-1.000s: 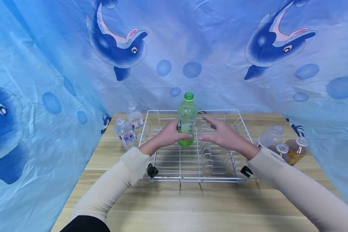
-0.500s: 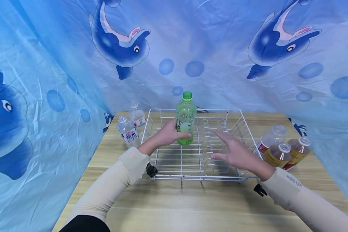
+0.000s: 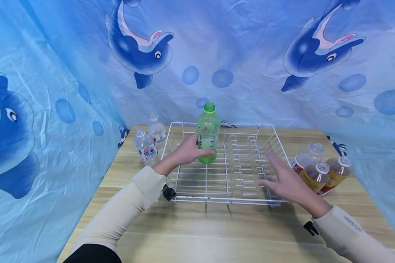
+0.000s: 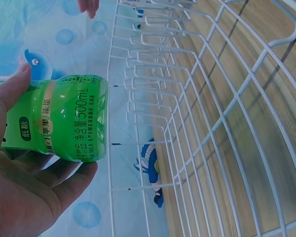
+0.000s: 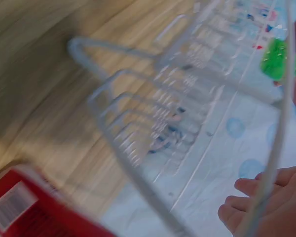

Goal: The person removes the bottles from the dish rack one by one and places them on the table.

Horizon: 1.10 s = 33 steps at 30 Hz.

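Note:
A green plastic bottle (image 3: 208, 129), upright and without a cap, is gripped low on its body by my left hand (image 3: 186, 149). In the left wrist view, the thumb and fingers curl round the labelled bottle (image 4: 59, 118), which is clear of the wires. Below it is a white wire dish rack (image 3: 214, 199) with a row of wire dividers right of its middle. My right hand (image 3: 288, 182) is over the rack's right side, fingers and thumb spread and holding nothing. In the blurred right wrist view, loosely extended fingers (image 5: 241, 197) appear beside the rack's wire.
Two clear bottles (image 3: 148, 150) (image 3: 157, 131) stand left of the rack. To its right are a clear wide bottle (image 3: 309, 155) and two bottles with brownish contents or tint (image 3: 316, 175) (image 3: 337, 171). The wooden table (image 3: 197, 233) backs onto a blue dolphin curtain (image 3: 237, 36).
My right hand has moved from beside the green bottle to the right, towards the bottles there. The left hand keeps its grip; the bottle has shifted slightly left in view.

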{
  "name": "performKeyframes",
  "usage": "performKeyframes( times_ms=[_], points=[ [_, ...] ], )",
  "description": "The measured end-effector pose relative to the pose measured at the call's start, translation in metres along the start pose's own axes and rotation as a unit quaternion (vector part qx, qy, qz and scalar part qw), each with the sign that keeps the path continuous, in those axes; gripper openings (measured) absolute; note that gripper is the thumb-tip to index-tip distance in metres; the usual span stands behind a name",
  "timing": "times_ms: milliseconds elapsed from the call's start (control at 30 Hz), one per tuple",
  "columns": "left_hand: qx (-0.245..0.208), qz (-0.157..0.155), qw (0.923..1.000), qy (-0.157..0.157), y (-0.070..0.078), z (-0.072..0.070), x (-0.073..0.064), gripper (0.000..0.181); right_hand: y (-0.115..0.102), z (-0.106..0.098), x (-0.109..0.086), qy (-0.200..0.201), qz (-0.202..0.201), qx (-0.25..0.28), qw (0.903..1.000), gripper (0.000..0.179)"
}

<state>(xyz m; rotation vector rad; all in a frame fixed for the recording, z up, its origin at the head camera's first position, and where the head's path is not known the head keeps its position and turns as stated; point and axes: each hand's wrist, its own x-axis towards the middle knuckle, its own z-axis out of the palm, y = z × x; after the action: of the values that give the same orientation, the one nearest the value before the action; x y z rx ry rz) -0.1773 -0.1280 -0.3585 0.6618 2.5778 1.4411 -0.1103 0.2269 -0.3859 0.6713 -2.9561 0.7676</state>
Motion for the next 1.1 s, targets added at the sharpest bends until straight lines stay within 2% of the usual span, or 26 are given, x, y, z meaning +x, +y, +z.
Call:
performKeyframes(
  times_ms=[367, 700, 1100],
  points=[
    [-0.005, -0.018, 0.9998, 0.006, -0.003, -0.008, -0.005, 0.054, 0.023, 0.006, -0.015, 0.011, 0.031, -0.003, 0.9995, 0.105],
    [0.001, -0.045, 0.9988, 0.019, -0.001, -0.013, -0.011, 0.059, 0.027, 0.008, -0.017, 0.014, 0.028, -0.01, 0.9995, 0.107],
    [-0.01, -0.05, 0.9983, 0.029, -0.008, -0.022, -0.022, 0.058, 0.026, 0.007, -0.018, 0.007, 0.032, -0.009, 0.9994, 0.107]
  ],
)
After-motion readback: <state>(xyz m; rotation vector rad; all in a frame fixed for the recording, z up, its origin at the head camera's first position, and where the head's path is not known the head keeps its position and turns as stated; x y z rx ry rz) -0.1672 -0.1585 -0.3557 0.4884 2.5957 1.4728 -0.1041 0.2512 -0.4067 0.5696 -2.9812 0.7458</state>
